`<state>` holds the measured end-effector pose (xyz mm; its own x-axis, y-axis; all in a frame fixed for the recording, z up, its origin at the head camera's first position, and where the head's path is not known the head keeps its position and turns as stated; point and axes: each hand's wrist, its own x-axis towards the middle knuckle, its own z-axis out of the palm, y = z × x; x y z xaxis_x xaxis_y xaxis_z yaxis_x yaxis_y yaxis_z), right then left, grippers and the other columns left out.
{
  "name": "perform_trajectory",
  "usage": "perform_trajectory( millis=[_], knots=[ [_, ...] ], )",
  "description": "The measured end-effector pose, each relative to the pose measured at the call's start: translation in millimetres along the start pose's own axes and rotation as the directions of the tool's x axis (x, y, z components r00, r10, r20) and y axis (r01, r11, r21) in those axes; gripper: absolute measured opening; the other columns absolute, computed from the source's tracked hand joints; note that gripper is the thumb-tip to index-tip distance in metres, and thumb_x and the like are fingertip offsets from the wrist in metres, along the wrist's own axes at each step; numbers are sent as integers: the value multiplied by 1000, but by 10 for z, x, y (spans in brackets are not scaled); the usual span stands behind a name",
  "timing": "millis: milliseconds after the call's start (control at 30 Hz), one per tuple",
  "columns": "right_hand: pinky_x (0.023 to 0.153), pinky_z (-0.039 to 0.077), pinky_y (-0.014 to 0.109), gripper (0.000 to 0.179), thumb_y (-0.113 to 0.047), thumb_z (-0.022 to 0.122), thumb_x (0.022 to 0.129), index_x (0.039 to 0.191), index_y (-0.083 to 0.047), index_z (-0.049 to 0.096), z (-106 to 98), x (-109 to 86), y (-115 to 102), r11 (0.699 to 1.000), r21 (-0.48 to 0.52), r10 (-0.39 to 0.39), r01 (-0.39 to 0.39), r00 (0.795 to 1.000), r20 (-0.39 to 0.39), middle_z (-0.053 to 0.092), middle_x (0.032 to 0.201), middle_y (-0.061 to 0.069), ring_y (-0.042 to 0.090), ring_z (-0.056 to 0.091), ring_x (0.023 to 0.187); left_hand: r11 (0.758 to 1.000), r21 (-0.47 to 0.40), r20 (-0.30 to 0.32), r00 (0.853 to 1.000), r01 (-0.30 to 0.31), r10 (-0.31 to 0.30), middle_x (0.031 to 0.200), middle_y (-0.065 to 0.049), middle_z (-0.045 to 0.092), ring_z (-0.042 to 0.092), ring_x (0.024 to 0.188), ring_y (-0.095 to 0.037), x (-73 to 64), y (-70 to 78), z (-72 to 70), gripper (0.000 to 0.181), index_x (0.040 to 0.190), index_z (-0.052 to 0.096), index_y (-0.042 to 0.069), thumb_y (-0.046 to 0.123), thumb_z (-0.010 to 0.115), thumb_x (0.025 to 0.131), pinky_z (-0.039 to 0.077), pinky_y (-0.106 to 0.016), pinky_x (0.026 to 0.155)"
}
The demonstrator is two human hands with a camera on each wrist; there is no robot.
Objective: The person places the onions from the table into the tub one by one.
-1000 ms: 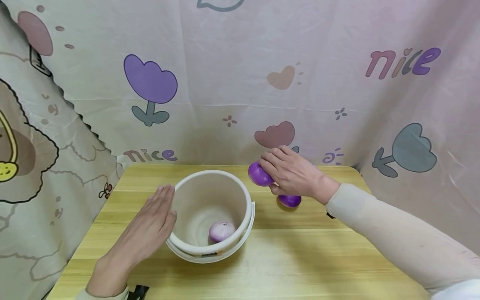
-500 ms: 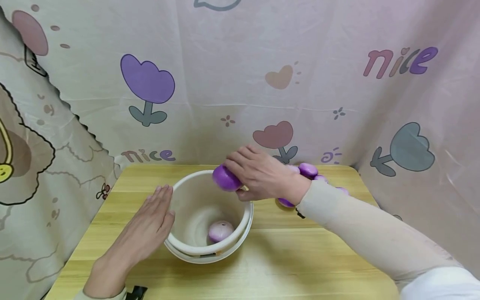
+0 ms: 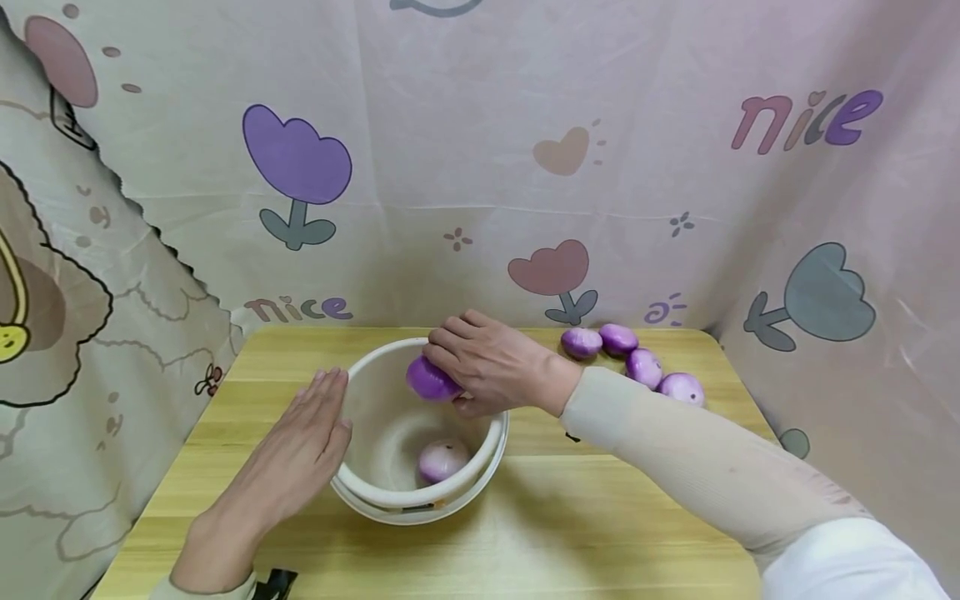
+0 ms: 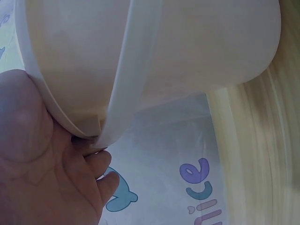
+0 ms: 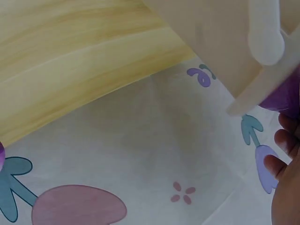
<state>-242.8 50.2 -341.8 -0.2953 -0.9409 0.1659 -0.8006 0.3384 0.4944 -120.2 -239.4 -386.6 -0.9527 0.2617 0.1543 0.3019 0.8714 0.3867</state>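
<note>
Over the far right part of the white bucket's (image 3: 411,500) opening, my right hand (image 3: 491,367) holds a purple onion (image 3: 431,379) in its fingers. In the right wrist view that onion (image 5: 283,96) shows only in part, just past the rim, with curled fingertips beside it. Inside the bucket, a paler onion (image 3: 442,461) lies on the bottom. My left hand (image 3: 288,454) rests against the bucket's left rim, fingers lying together and mostly straight. Seen from the left wrist, this hand (image 4: 51,154) touches the rim near the joint of the bucket handle (image 4: 133,65).
At the table's far right lie several purple onions, among them one at the back (image 3: 618,339) and one nearer my right sleeve (image 3: 681,388). The wooden table (image 3: 600,517) ends at a patterned cloth backdrop (image 3: 435,167). The bucket handle hangs down around its near side.
My right hand has carried the purple onion leftward from beyond the bucket's right side and lowered it into the opening. The left hand has stayed at the rim.
</note>
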Motion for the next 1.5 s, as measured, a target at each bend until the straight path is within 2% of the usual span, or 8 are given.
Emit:
perform_trajectory(
  millis=[200,533,667,933,1133,1500],
  knots=[
    [97,47,38,74,-61,63,84,139,-11,55,57,6,11,999,35,30,-32,999,38,61,132,5,25,55,119,1000,-3,3,1000,4,-4,173,-26,20,19,161,-45,6,-1,4,64,166,20,-3,29,38,114,14,-54,135],
    [89,47,38,69,-61,63,85,132,-11,58,87,-1,-1,997,22,71,-71,997,2,62,125,5,26,56,113,1000,-7,-3,1000,2,-2,172,-26,21,20,160,-46,6,-7,2,63,166,21,-4,28,38,114,15,-54,135],
    [87,47,37,69,-63,63,86,130,-11,58,91,-10,-14,996,9,89,-89,996,12,62,123,5,26,55,111,1000,-8,-3,1000,6,-6,172,-26,21,20,160,-46,4,-11,3,63,166,21,-4,28,38,114,12,-50,136],
    [82,44,37,69,-69,63,86,121,-10,57,80,-17,-32,995,-26,98,-98,995,20,59,115,5,27,52,103,1000,0,-3,1000,14,-14,172,-26,22,19,161,-45,-8,1,1,64,166,21,-3,29,38,114,13,-52,135],
    [82,45,36,65,-66,63,87,120,-10,58,99,-41,-35,994,-26,103,-103,995,10,59,113,4,26,53,103,999,41,-9,1000,16,-16,173,-25,20,17,161,-44,-19,23,-6,65,166,19,-3,31,37,114,8,-51,136],
    [84,45,37,60,-62,60,91,120,-10,60,140,-64,-38,994,-12,111,-112,994,-15,61,116,3,25,55,105,990,138,13,999,-35,34,171,-26,24,23,160,-45,-33,-12,-41,66,165,23,-5,33,39,114,10,-52,136]
  ],
)
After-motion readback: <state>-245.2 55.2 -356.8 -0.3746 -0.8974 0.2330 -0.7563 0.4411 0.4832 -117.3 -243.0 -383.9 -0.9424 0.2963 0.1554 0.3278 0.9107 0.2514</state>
